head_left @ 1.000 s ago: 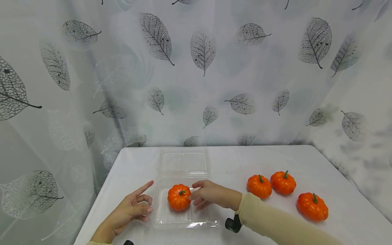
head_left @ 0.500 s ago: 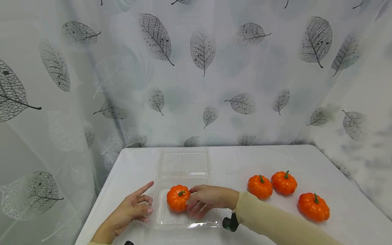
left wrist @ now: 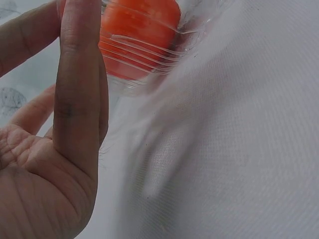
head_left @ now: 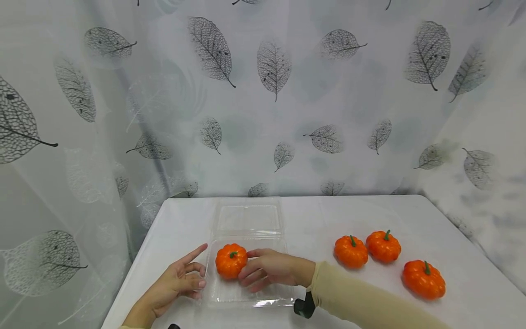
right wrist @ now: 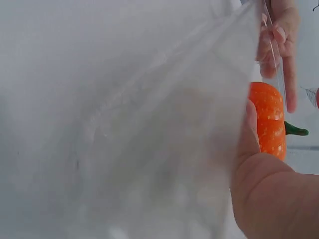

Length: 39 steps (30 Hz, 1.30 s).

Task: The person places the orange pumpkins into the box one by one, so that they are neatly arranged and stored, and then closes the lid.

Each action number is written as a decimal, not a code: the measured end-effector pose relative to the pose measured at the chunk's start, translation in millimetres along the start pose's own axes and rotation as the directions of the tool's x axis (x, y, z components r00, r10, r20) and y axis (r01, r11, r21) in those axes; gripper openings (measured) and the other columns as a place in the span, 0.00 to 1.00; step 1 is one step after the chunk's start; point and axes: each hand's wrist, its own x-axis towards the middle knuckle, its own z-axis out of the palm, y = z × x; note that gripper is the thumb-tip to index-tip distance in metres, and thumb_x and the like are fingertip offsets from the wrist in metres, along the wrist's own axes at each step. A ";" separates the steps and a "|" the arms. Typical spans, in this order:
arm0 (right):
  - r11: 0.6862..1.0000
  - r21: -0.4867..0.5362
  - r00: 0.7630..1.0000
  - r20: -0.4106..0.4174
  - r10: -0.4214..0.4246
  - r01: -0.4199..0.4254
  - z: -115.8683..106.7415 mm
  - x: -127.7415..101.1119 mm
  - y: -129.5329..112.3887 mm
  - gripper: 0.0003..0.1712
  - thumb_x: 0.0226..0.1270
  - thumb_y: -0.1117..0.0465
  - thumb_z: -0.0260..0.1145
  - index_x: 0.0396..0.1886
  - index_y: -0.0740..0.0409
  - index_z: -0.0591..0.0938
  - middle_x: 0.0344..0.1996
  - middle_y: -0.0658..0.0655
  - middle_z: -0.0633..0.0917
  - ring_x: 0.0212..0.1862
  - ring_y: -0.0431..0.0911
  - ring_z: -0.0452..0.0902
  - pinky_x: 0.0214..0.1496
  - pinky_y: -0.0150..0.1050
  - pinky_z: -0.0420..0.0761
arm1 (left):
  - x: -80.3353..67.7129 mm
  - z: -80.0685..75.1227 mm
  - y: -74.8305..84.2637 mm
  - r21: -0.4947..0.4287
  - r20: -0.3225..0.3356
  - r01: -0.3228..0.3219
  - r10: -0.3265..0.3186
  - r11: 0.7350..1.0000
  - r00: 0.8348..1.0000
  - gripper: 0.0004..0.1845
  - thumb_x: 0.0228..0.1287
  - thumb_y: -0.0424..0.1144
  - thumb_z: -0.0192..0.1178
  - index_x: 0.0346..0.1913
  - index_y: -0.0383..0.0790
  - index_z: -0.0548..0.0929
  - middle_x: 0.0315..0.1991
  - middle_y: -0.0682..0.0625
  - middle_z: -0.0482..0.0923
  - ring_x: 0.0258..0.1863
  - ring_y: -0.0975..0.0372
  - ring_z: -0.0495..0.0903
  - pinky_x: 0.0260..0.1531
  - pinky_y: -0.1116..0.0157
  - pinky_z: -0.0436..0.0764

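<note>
A small orange pumpkin [head_left: 231, 261] with a green stem sits in the left part of a clear plastic clamshell container [head_left: 271, 299], whose lid is folded back. My right hand [head_left: 271, 269] is inside the container at the pumpkin's right side, fingertips against it. The right wrist view shows the thumb [right wrist: 250, 119] beside the pumpkin [right wrist: 271, 124]. On the container's left stands my left hand [head_left: 176, 283], fingers spread and loosely bent, close to the wall. In the left wrist view its fingers [left wrist: 77, 74] are by the ridged clear wall [left wrist: 144, 55], the pumpkin behind it.
Three more orange pumpkins lie on the right of the white table [head_left: 312, 219]: one pumpkin [head_left: 351, 252], another close by [head_left: 384, 246], and a third pumpkin [head_left: 423, 279] nearer the right edge. Behind the table hangs a leaf-print curtain [head_left: 246, 100].
The pumpkin in the container has shifted left, toward its left wall. My right hand has moved left with it. The left hand has stayed in place.
</note>
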 end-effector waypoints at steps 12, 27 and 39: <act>0.999 0.037 0.999 0.037 -0.022 0.020 2.9 4.7 2.9 0.39 0.69 0.61 0.61 0.73 0.72 0.58 0.51 0.69 0.85 0.51 0.58 0.84 0.54 0.50 0.83 | 1.2 1.3 0.4 -0.008 0.003 -0.009 0.009 1.000 1.000 0.49 0.65 0.23 0.63 0.82 0.42 0.47 0.43 0.47 0.71 0.34 0.62 0.76 0.35 0.61 0.87; 0.995 -0.029 0.994 -0.033 -0.101 0.100 -11.2 -20.8 -1.1 0.36 0.71 0.61 0.62 0.74 0.68 0.63 0.50 0.67 0.84 0.49 0.55 0.84 0.54 0.47 0.84 | 2.1 0.5 -1.2 0.008 -0.016 0.001 -0.001 1.000 1.000 0.49 0.64 0.23 0.64 0.82 0.43 0.48 0.43 0.48 0.71 0.35 0.63 0.77 0.35 0.60 0.87; 0.929 -0.201 0.913 -0.208 -0.350 0.311 -42.5 -64.9 -8.5 0.29 0.65 0.64 0.71 0.65 0.62 0.76 0.49 0.64 0.82 0.51 0.57 0.82 0.53 0.42 0.84 | 1.4 -2.4 -1.3 0.015 -0.014 -0.003 0.003 1.000 1.000 0.50 0.64 0.24 0.64 0.82 0.42 0.47 0.43 0.48 0.71 0.34 0.63 0.77 0.35 0.61 0.87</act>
